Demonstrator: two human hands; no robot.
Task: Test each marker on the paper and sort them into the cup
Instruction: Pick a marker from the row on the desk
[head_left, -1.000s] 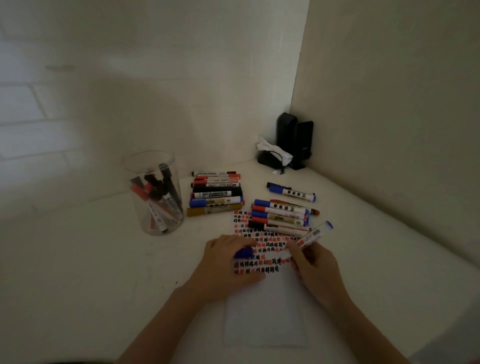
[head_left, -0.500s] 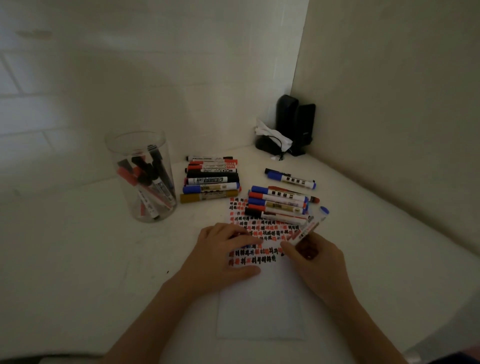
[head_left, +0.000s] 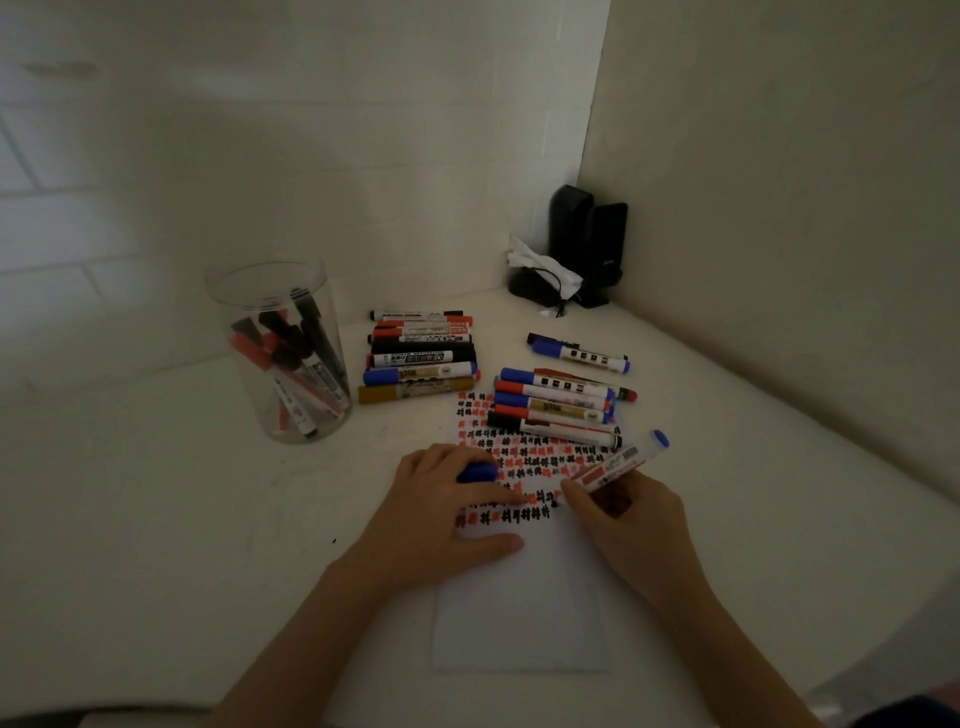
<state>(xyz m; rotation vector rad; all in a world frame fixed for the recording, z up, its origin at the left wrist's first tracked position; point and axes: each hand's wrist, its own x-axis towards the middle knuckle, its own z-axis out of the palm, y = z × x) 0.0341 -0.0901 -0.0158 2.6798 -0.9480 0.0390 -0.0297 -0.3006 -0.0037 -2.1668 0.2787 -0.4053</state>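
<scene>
My right hand (head_left: 631, 525) holds a white marker with a blue end (head_left: 621, 462), its tip down on the white paper (head_left: 524, 613) among rows of red and black test marks. My left hand (head_left: 441, 514) lies flat on the paper's left side and keeps a blue cap (head_left: 477, 473) under its fingers. A clear plastic cup (head_left: 280, 353) stands at the left with several markers inside. Two groups of markers lie beyond the paper: one stack (head_left: 421, 358) in the middle, another (head_left: 556, 410) on the paper's far edge, plus a single blue marker (head_left: 579, 353).
The white desk (head_left: 156, 493) sits in a corner between two walls. A black device with a white cloth and cable (head_left: 569, 265) stands in the far corner. The desk's right edge runs diagonally past my right forearm.
The view shifted slightly, then settled. My right hand has kept the marker tip on the paper, moving a little along the lowest rows. The left hand stays pressed on the sheet with the cap.
</scene>
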